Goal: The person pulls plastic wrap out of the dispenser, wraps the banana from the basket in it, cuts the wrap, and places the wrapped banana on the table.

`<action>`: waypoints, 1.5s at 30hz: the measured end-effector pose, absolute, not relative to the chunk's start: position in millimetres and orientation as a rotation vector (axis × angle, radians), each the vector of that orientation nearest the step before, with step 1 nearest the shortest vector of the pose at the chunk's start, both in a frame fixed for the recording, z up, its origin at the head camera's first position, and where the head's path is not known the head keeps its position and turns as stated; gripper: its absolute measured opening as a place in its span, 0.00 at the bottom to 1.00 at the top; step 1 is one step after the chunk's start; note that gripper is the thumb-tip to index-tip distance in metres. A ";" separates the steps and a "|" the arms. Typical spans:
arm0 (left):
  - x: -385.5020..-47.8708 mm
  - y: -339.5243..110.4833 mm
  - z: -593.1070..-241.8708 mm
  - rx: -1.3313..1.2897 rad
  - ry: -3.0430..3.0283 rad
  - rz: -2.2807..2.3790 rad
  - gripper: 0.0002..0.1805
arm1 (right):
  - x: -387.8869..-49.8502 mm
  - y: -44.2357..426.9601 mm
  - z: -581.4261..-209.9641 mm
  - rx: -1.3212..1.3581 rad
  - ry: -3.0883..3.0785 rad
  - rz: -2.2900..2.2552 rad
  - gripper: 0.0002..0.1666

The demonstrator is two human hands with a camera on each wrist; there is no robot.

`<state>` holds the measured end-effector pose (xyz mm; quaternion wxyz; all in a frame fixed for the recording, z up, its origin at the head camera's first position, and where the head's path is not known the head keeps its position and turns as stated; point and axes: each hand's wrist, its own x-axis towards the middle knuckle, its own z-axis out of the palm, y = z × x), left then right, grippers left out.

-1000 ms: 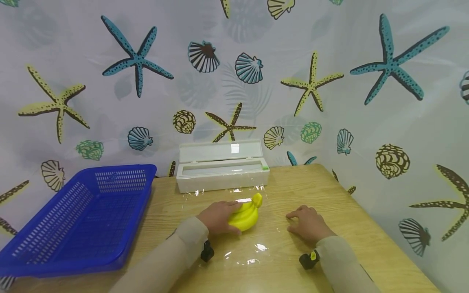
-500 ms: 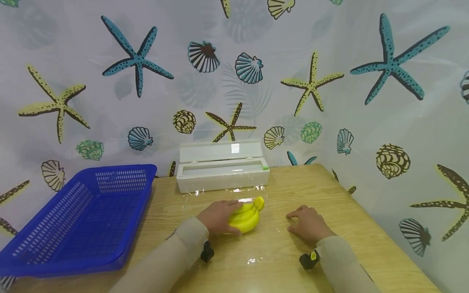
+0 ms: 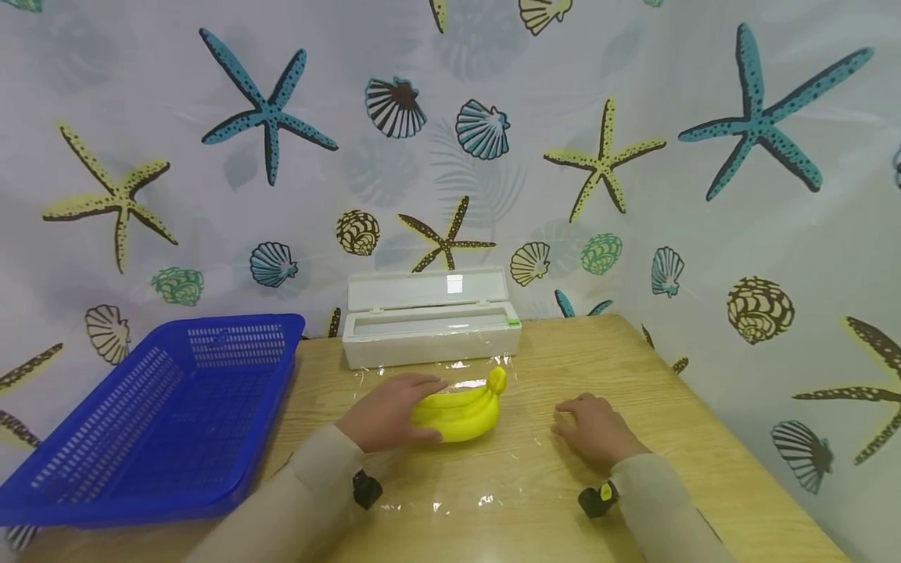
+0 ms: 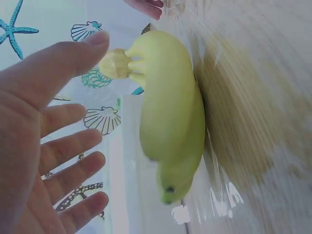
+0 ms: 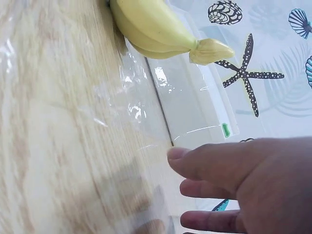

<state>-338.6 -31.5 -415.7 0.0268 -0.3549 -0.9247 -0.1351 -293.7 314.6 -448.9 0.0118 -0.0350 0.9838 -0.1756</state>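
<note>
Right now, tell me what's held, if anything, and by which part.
Nothing is held: the left hand is spread near the bananas; the right hand is empty.

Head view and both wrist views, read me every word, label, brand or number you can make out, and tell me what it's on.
No readable text anywhere, including on the bananas and blue basket.
White box: a small green mark, no legible lettering.
Black wrist device: a yellow patch, too small to read.

Loud starfish-and-shell sheeting [image 3: 422, 168] across the back and right side, plus a light wood-grain desk [image 3: 584, 356], kinda shiny with glare spots [image 3: 486, 500].
</note>
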 end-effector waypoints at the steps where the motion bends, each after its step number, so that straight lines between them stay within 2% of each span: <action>1: -335.6 -35.8 -414.1 -1.094 -2.838 -0.429 0.39 | -293.9 314.2 -448.2 -0.107 3.061 -0.574 0.25; 4: -326.0 -46.9 -409.7 -1.109 -2.778 -0.436 0.29 | -293.1 309.4 -441.5 -0.115 3.044 -0.657 0.23; 8: -313.0 -56.8 -406.8 -1.240 -2.716 -0.442 0.17 | -288.4 295.2 -426.4 -0.220 3.013 -0.706 0.15; 12: -300.6 -59.8 -409.4 -1.390 -2.823 -0.476 0.15 | -280.2 279.6 -416.0 -0.392 2.921 -0.724 0.06; 15: -294.1 -57.4 -415.4 -1.408 -2.997 -0.460 0.16 | -273.3 270.6 -414.7 -0.515 2.838 -0.703 0.02; 22: -286.8 -53.3 -431.5 -1.350 -3.167 -0.338 0.16 | -261.3 251.7 -418.9 -0.647 2.685 -0.639 0.05; 30: -283.8 -55.7 -436.2 -1.399 -3.108 -0.288 0.12 | -258.4 240.8 -425.2 -0.646 2.652 -0.597 0.05; 39: -281.3 -57.6 -444.0 -1.410 -2.998 -0.220 0.11 | -253.9 237.7 -429.2 -0.733 2.657 -0.601 0.11; 45: -281.4 -55.8 -447.6 -1.434 -2.907 -0.168 0.06 | -250.7 236.2 -431.1 -0.764 2.700 -0.521 0.11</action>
